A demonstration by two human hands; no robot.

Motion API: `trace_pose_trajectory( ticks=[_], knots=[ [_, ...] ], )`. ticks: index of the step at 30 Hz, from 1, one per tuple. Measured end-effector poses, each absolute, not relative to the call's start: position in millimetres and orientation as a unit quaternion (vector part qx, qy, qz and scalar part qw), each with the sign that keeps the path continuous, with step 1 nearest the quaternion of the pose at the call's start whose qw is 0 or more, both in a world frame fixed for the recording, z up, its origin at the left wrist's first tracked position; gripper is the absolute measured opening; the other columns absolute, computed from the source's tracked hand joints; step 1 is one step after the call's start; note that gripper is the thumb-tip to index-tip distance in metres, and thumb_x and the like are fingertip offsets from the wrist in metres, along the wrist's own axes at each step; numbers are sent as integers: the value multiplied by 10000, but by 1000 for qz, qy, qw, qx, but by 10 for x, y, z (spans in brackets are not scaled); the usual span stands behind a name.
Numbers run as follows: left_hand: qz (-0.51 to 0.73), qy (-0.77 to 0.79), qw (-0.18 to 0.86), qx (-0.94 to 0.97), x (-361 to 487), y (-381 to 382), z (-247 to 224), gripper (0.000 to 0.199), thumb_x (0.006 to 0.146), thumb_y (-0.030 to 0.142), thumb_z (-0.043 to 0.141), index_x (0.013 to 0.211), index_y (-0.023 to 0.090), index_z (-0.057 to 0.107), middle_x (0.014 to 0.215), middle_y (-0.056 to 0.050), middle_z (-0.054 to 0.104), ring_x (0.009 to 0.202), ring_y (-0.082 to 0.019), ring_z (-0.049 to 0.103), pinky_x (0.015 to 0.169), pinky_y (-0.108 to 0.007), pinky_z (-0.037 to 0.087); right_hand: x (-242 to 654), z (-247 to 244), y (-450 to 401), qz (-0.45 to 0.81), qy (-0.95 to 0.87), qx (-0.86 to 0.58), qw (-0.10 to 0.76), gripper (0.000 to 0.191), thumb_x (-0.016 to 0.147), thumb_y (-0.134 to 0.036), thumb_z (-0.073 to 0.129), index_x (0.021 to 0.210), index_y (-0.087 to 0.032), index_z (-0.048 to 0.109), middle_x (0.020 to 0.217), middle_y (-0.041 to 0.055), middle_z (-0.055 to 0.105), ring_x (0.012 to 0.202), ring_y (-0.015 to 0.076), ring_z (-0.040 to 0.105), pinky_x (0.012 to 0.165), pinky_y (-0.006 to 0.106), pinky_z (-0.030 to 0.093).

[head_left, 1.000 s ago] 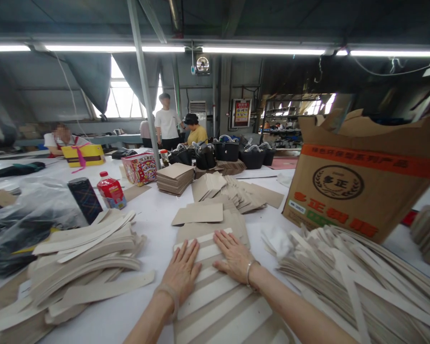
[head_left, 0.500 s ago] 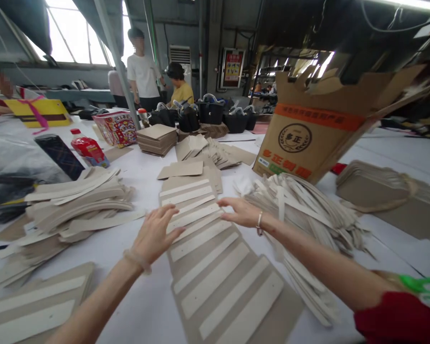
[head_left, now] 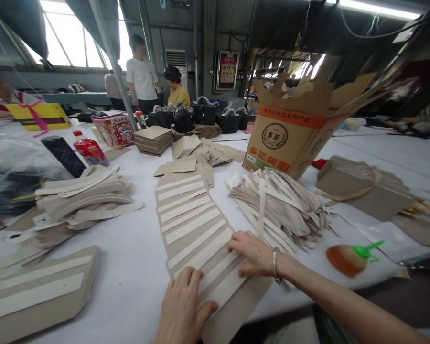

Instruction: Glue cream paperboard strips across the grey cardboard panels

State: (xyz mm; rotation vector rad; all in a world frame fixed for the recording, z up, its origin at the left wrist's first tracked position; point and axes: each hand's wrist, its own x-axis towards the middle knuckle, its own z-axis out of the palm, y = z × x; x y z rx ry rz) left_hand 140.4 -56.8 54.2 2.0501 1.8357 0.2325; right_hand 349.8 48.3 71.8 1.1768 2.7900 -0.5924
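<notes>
Overlapping grey-brown cardboard panels (head_left: 175, 241) run down the white table in a fanned row, with pale strips (head_left: 195, 224) lying across them. My left hand (head_left: 184, 303) rests at the left edge of the nearer panels, fingertips on a strip, thumb spread away. On the right edge of the same panels my right hand (head_left: 252, 253) touches the strips' ends, its fingers bent and the thumb apart. Neither hand appears to grip anything. Beside my right hand lies a loose heap of narrow pale strips (head_left: 283, 205).
Left are a pile of curved wider strips (head_left: 82, 196) and a stack of panels with strips (head_left: 39, 291). An open carton (head_left: 283, 138) stands behind the heap. Right sit a bottle of amber liquid with a green nozzle (head_left: 347, 260) and stacked boards (head_left: 354, 186). People are beyond the table.
Both hands have moved down the row towards me, from the farther panels to the nearer ones. The view has shifted, bringing the amber bottle fully into sight.
</notes>
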Motion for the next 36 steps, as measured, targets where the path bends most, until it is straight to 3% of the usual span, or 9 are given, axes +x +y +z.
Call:
trace_pose_trajectory(
  ticks=[14, 18, 21, 25, 29, 36],
  knots=[
    [78, 663, 122, 734, 1466, -578, 394, 273, 669, 330, 608, 902, 226, 511, 914, -8, 561, 897, -207, 519, 758, -331, 350, 3484, 567, 522, -103, 916, 384, 53, 499, 568, -492, 696, 931, -185, 544, 954, 66, 538, 911, 243, 476, 781, 364, 328],
    [89, 634, 74, 765, 1487, -626, 420, 356, 739, 334, 553, 1081, 249, 497, 1117, -28, 560, 998, -214, 508, 836, -357, 366, 3496, 703, 402, -122, 919, 375, 11, 502, 642, -442, 669, 1056, -192, 533, 1095, 90, 545, 1013, 251, 471, 865, 387, 324],
    [113, 553, 11, 825, 1493, -667, 309, 500, 825, 361, 444, 1301, 259, 328, 1338, -14, 438, 1177, -210, 421, 970, -361, 321, 3534, 707, 210, -152, 919, 361, -53, 583, 778, -464, 521, 1283, -203, 389, 1319, 90, 437, 1214, 242, 352, 993, 386, 251],
    [108, 472, -51, 874, 1484, -700, 34, 600, 853, 469, 337, 1380, 240, 164, 1400, 2, 356, 1260, -210, 344, 1002, -339, 313, 3616, 461, -37, -190, 922, 333, -45, 737, 801, -567, 403, 1397, -196, 180, 1456, 87, 203, 1329, 255, 156, 1074, 407, 148],
    [98, 454, -91, 881, 1458, -716, -138, 662, 837, 538, 309, 1386, 213, 133, 1417, -13, 308, 1266, -214, 340, 989, -327, 315, 3676, 225, -111, -197, 924, 326, -34, 821, 771, -615, 403, 1405, -174, 123, 1469, 95, 98, 1339, 268, 91, 1091, 429, 111],
    [108, 440, -119, 883, 1439, -700, -132, 668, 828, 541, 333, 1383, 222, 139, 1397, -9, 341, 1248, -203, 368, 973, -320, 326, 3829, 110, -60, -149, 912, 378, -45, 849, 764, -628, 400, 1406, -171, 84, 1470, 93, 56, 1342, 267, 68, 1092, 449, 104]
  ],
)
